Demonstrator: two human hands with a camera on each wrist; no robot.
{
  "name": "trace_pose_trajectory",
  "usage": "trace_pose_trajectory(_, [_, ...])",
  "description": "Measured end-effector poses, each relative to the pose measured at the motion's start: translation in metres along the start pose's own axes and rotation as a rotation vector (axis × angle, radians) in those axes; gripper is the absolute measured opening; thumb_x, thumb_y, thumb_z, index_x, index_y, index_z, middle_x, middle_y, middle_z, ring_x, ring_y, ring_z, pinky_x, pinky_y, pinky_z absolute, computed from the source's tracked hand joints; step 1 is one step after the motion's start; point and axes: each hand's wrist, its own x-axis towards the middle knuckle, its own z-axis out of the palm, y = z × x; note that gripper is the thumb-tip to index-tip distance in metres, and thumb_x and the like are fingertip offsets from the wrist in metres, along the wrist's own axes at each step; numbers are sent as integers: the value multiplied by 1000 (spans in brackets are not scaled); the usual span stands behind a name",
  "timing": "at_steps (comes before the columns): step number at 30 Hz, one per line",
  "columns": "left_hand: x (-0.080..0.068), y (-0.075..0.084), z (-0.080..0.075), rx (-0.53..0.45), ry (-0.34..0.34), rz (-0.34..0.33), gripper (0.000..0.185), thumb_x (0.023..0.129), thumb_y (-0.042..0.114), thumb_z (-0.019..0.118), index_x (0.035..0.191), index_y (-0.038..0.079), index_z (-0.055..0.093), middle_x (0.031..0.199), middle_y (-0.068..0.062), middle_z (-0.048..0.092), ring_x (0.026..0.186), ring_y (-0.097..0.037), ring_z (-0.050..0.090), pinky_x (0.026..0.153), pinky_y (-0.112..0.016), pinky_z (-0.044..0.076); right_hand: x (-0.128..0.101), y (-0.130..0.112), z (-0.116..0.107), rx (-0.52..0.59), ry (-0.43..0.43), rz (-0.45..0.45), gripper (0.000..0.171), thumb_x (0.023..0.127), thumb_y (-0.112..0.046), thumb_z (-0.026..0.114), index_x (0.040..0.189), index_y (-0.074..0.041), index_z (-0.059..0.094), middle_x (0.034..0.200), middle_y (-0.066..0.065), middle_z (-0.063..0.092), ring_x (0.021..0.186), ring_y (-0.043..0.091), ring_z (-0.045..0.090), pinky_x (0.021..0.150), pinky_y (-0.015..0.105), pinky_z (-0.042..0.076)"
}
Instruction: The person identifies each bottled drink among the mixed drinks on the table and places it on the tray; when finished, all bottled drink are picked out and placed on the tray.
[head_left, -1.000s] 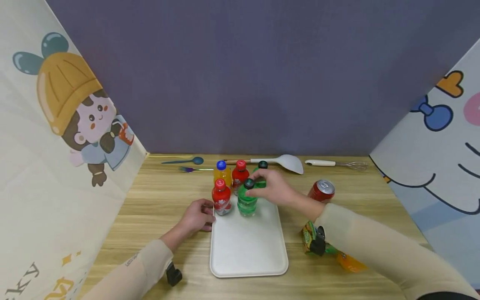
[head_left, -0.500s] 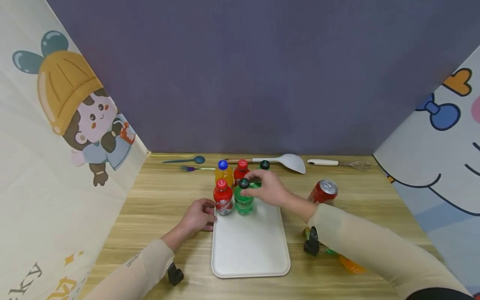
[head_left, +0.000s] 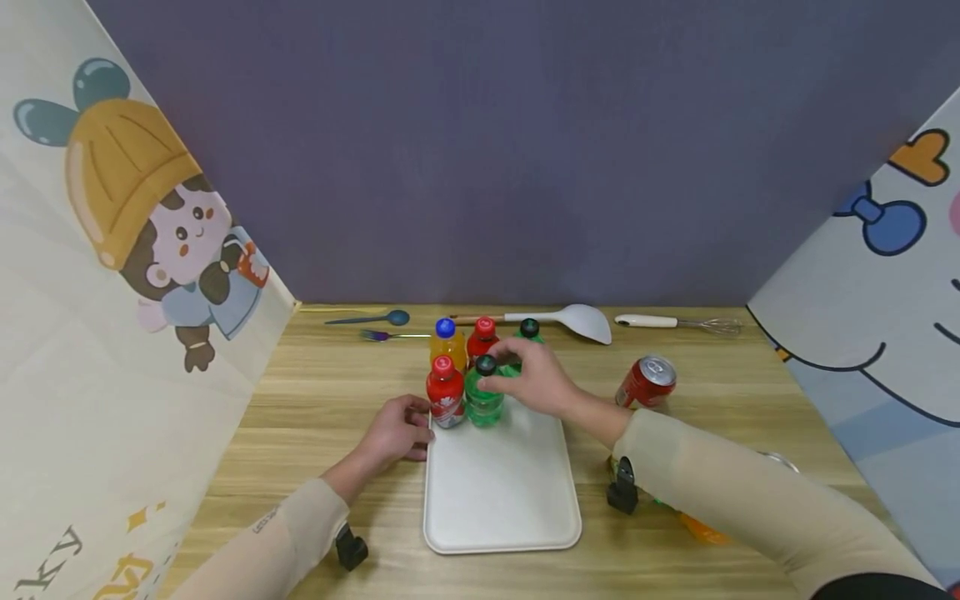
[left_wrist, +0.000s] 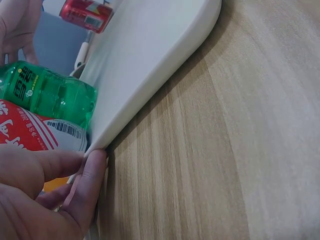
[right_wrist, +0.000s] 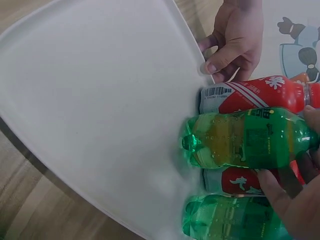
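My right hand [head_left: 534, 379] holds a green soda bottle [head_left: 483, 405] with a black cap by its upper part. The bottle stands upright on the white tray [head_left: 502, 500], close beside a red bottle [head_left: 446, 400]. Behind these two are an orange drink bottle [head_left: 447, 346] with a blue cap, another red bottle [head_left: 483, 337] and a second green bottle [right_wrist: 235, 217], partly hidden by the right hand in the head view. At the tray's left rim, my left hand [head_left: 393, 429] pinches the edge between thumb and fingers, as the left wrist view shows.
Along the back lie a blue spoon [head_left: 397, 317], a fork [head_left: 378, 335], a white spatula [head_left: 585, 323] and a whisk [head_left: 708, 326]. A red can [head_left: 647, 382] stands right of the tray. An orange item [head_left: 703, 530] shows partly under the right sleeve.
My right hand has moved the green bottle left, closing the gap to the front red bottle. The left hand has stayed at the tray's rim.
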Motion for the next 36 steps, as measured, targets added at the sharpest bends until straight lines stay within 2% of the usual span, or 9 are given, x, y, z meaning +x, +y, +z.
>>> trace_pose_trajectory(7, [1, -3, 3, -14, 1, 1, 51, 85, -11, 71, 134, -2, 57, 106, -18, 59, 81, -26, 66, 64, -39, 67, -1, -3, -9, -50, -72, 27, 47, 81, -33, 89, 118, -10, 71, 111, 2, 73, 108, 29, 68, 97, 45, 60])
trace_pose_trajectory(14, [1, -1, 4, 1, 0, -4, 53, 84, -11, 71, 134, -2, 57, 107, -18, 59, 80, -26, 66, 63, -38, 67, -4, -3, -21, -18, -177, 41, 55, 82, -31, 88, 128, -8, 69, 122, 5, 70, 111, 33, 68, 91, 37, 62])
trace_pose_trajectory(21, [4, 6, 4, 13, -11, 8, 54, 84, -11, 72, 135, -2, 56, 106, -17, 59, 78, -26, 66, 63, -37, 67, -13, -5, -39, -8, -222, 22, 59, 84, -31, 87, 133, -6, 65, 132, 10, 67, 116, 34, 67, 89, 36, 63])
trace_pose_trajectory(24, [4, 7, 3, 8, -5, 11, 53, 83, -12, 72, 134, -3, 56, 104, -17, 59, 76, -26, 66, 62, -37, 67, -17, -8, -46, 1, -228, -4, 55, 85, -30, 86, 132, -7, 66, 131, 10, 67, 115, 33, 67, 88, 36, 64])
trace_pose_trajectory(31, [0, 4, 2, -37, 10, 37, 49, 82, -15, 69, 129, -6, 57, 98, -16, 58, 73, -23, 64, 59, -38, 66, -29, -16, -72, 44, -191, -13, 49, 85, -30, 85, 129, -15, 67, 128, 2, 67, 119, 33, 64, 92, 43, 62])
trace_pose_trajectory(36, [-5, 1, 3, -30, 26, 33, 51, 82, -14, 70, 131, -6, 58, 100, -17, 61, 76, -22, 65, 60, -38, 66, -43, -21, -97, 39, -143, -31, 51, 86, -30, 85, 131, -15, 66, 131, 6, 67, 122, 29, 63, 92, 38, 63])
